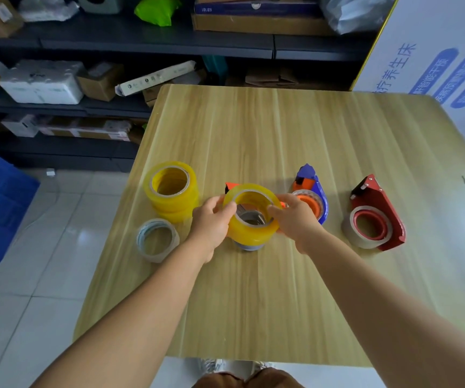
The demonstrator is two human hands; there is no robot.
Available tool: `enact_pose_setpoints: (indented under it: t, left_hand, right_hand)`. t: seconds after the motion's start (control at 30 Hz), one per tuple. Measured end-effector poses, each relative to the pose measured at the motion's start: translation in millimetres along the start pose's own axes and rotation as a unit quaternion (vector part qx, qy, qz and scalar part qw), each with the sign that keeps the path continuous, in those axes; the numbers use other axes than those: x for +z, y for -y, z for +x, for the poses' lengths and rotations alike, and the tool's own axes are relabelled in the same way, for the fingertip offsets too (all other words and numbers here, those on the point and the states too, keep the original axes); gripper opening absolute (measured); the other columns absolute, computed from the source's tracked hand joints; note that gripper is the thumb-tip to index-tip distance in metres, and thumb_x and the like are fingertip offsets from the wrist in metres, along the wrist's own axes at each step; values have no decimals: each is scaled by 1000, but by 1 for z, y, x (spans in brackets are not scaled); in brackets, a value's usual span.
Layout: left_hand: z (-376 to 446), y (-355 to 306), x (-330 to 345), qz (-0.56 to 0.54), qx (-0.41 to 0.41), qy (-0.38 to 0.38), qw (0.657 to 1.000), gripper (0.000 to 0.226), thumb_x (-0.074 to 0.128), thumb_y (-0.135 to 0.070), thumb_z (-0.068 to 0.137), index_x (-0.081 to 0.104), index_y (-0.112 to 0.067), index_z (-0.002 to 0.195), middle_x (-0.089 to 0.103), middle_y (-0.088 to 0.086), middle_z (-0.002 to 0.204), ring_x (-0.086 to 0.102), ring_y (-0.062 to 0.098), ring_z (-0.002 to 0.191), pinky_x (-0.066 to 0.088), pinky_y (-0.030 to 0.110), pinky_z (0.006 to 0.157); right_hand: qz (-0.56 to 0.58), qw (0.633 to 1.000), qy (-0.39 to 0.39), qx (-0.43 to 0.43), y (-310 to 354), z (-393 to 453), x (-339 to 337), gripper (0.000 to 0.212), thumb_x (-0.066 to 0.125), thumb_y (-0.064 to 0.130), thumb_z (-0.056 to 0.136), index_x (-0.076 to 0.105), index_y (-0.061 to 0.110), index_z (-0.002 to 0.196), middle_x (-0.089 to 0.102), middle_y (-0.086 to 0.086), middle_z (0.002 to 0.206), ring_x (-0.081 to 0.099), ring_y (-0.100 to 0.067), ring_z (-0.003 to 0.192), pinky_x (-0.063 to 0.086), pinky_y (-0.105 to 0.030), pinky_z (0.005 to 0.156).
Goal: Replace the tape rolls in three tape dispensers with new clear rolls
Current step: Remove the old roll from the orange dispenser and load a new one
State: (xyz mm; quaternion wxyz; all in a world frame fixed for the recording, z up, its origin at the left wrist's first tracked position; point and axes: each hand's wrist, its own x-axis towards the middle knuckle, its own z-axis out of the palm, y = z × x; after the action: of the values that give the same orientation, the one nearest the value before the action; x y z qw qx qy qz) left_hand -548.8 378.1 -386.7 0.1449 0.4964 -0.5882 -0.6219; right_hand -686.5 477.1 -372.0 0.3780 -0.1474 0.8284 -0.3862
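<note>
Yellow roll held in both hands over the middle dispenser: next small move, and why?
Probably press the yellow roll straight down. The left hand and right hand grip its sides, it looks tilted and only partly seated, with the dispenser hub visible through its core and the dispenser base showing beneath.

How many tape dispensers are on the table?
3: a red one at the right, a blue one in the middle, and one mostly hidden under the yellow roll between both hands.

yellow-tinted tape roll over the middle dispenser
stack of like rolls far left, pale used roll before it; blue dispenser and red dispenser lie flat right.
</note>
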Motion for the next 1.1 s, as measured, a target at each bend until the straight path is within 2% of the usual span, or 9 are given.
enact_pose_setpoints:
  t: [0.1, 0.3, 0.6, 0.7, 0.8, 0.87, 0.93, 1.03, 1.1]
  left_hand:
    - [-2, 6, 2, 2, 4, -26, 1000, 34, 58, -37, 89, 54, -27, 121, 59, -1, 117, 57, 21, 108, 50, 48, 94]
    - [1, 15, 5, -19, -17, -11, 1000, 43, 47, -27, 96, 45, -27, 138, 53, -2, 136, 50, 19, 122, 42, 45, 104]
    - [2, 22, 11, -39, -37, 27, 998, 52, 51, -19, 93, 38, -34, 141, 49, -4, 139, 46, 17, 124, 40, 40, 105]
    - [3, 18, 9, -63, -41, 20, 997, 45, 51, -20, 93, 46, -36, 135, 55, -3, 134, 50, 18, 121, 41, 44, 105]
    - [4, 12, 6, -94, -53, 5, 994, 35, 57, -19, 89, 53, -38, 118, 60, 1, 124, 56, 22, 113, 47, 45, 98]
    - [4, 6, 5, -129, -68, -1, 989, 32, 57, -18, 88, 52, -37, 113, 61, 4, 122, 59, 23, 108, 51, 43, 91]
    - [5, 1, 3, -157, -72, -8, 985, 31, 58, -19, 88, 51, -34, 114, 61, 5, 121, 60, 25, 107, 53, 41, 86]
    - [2, -7, -1, -184, -74, -15, 980, 28, 59, -23, 89, 55, -26, 117, 64, 5, 111, 63, 22, 100, 55, 34, 72]
    - [0, -12, -3, -183, -75, -18, 980, 18, 56, -29, 92, 61, -19, 106, 66, 4, 101, 64, 18, 90, 53, 30, 64]
  right_hand:
    - [-30, 999, -12, -22, -4, -2, 4, 39, 58, 32, 91, 50, 31, 129, 52, 13, 83, 54, -8, 70, 40, -18, 47]
    - [-53, 998, -28, -35, -10, -4, 6, 35, 55, 29, 93, 56, 23, 127, 63, -1, 93, 64, -22, 81, 57, -36, 72]
    - [-97, 994, -46, -28, -12, -2, -3, 29, 55, 22, 91, 58, 23, 119, 60, 0, 87, 63, -21, 83, 56, -33, 71]
    - [-94, 994, -48, -36, -11, -2, -4, 29, 56, 24, 91, 59, 23, 120, 60, 2, 87, 63, -20, 83, 56, -34, 72]
    - [-76, 994, -50, -67, -7, -4, -3, 32, 55, 28, 92, 58, 26, 123, 56, 11, 82, 57, -10, 73, 48, -24, 59]
    - [-42, 994, -42, -91, -4, -6, -1, 39, 55, 32, 92, 52, 29, 130, 56, 12, 92, 56, -9, 79, 44, -22, 61]
    - [-11, 994, -26, -106, 0, -6, 1, 48, 56, 35, 90, 45, 34, 137, 49, 9, 112, 51, -12, 97, 43, -24, 73]
    - [32, 992, 36, -119, 5, -7, 3, 56, 59, 32, 87, 39, 39, 139, 42, 7, 133, 43, -12, 112, 40, -24, 79]
    - [64, 987, 85, -118, 5, -8, 1, 61, 61, 32, 86, 36, 38, 142, 38, 4, 141, 42, -13, 117, 38, -25, 83]
